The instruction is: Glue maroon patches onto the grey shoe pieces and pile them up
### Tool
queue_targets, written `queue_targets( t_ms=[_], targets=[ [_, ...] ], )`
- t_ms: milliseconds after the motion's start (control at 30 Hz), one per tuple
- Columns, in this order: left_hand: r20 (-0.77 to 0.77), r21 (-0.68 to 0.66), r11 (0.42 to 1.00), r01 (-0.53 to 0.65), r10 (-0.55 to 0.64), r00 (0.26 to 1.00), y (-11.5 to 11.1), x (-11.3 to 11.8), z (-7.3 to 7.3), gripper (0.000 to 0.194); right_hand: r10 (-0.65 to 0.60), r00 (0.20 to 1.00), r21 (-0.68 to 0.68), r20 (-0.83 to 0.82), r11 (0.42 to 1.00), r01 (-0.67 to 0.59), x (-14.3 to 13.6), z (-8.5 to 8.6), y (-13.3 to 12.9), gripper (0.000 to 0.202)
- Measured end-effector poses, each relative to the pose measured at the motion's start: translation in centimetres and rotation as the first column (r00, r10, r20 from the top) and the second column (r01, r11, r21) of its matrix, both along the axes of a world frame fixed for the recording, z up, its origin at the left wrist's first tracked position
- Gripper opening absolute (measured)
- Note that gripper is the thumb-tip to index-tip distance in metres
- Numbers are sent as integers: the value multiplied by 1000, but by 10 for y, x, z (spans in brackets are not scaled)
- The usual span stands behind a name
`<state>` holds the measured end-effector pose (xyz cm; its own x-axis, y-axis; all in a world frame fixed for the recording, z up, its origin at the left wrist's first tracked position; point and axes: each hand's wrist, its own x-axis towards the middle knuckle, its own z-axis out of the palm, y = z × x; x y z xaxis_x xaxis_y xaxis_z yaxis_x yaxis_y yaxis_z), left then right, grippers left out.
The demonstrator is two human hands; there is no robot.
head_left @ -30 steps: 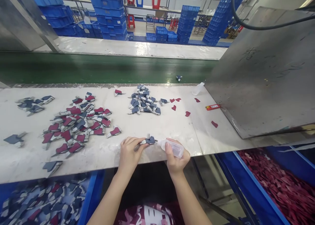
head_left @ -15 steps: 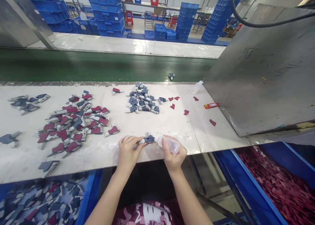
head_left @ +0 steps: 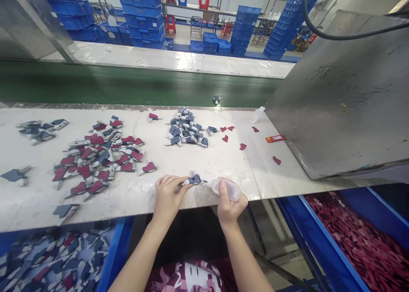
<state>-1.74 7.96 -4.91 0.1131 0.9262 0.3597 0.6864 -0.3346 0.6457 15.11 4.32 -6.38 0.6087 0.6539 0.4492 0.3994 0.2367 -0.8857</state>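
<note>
Near the front edge of the white table, my left hand pinches a small dark blue and white plastic part. My right hand is wrapped round a translucent squeeze bottle, its narrow tip pointing left at the part, a small gap between them. Beyond my hands lies a pile of blue and white parts. Left of it spreads a larger heap of parts with dark red faces. Several loose dark red pieces lie flat to the right.
A green conveyor belt runs behind the table, carrying one blue part. A metal panel stands at the right, with a red and yellow item beside it. Blue bins sit below the table on both sides.
My right hand has drawn the bottle slightly right, away from the blue part. The part on the belt has shifted left. My left hand keeps its hold.
</note>
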Motion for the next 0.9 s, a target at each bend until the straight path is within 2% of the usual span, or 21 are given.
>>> queue_targets(
  t_ms=[200,433,700,900],
  targets=[
    [8,-6,1000,-5,5,1000,-1,0,0,11,20,999,-3,-42,1000,-20,2,-1,-1,24],
    [22,-18,1000,21,-21,1000,-1,0,-2,10,127,991,-49,-39,990,-129,-11,7,0,25],
    [5,-21,1000,20,-20,1000,-2,-1,-2,12,100,992,-76,-72,991,-106,-16,0,4,26],
    [21,0,1000,31,-31,999,-1,-1,-4,10,117,992,-79,-40,990,-120,-18,3,5,26]
  ],
)
